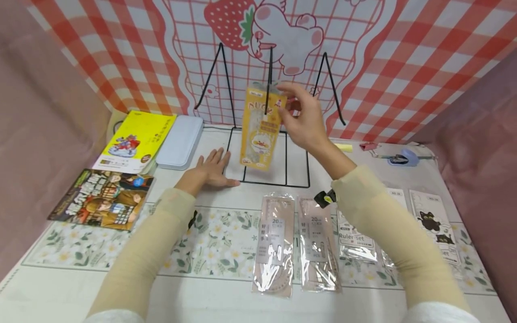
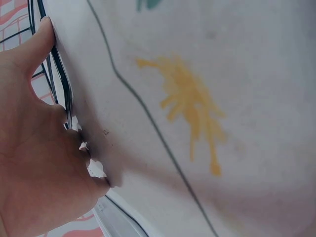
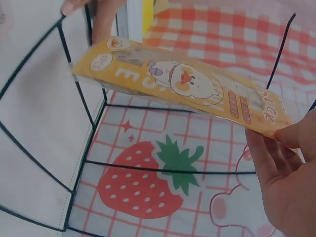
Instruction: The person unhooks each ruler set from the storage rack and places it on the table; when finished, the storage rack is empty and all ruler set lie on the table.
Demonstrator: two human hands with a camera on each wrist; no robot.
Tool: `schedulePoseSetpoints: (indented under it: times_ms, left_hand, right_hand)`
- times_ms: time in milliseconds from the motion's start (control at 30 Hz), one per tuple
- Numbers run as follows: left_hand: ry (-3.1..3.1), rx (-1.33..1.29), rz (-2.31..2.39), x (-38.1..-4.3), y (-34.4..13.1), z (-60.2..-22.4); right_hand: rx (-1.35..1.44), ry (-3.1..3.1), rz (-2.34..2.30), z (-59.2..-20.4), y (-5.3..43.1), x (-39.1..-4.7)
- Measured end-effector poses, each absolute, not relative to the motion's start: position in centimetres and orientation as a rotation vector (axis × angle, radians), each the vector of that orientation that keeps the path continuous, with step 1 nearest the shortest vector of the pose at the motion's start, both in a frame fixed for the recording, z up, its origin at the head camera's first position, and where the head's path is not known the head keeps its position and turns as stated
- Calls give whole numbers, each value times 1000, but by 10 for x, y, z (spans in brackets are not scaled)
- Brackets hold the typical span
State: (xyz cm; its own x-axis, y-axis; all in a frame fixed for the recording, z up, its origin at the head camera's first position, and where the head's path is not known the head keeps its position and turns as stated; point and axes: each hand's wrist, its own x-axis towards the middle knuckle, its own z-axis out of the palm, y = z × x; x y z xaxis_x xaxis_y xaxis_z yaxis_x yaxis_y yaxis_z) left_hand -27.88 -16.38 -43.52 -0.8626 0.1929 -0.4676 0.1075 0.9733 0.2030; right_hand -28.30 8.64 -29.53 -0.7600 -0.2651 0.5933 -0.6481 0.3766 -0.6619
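A yellow packet printed with "DUCK" and a cartoon duck hangs upright at the black wire rack. My right hand pinches its upper right edge between thumb and fingers. The rack's middle prong crosses the top of the packet in the head view. In the right wrist view the packet slants over the rack's wires. My left hand rests on the table with fingers spread, at the rack's left base wire; in the left wrist view the thumb lies along that wire.
Two pink 20 cm ruler packets lie in front of the rack. Further ruler-set packets are to the right, partly behind my right arm. At left are a yellow book, a pale blue case and a dark comic-covered book.
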Motion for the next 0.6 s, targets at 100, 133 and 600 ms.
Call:
schedulePoseSetpoints:
  times_ms: [100,133,600]
  left_hand:
    - [2620,209,240,-280,-164,-435]
    - [2622,208,239,-280,-164,-435]
    - [2626,195,236,-278,-163,-434]
  right_hand:
    - [849,-2273,1331,-295,91,-271]
    - [869,-2276,1332,-295,92,-267]
    - [1057,-2165,1468,-295,95,-226]
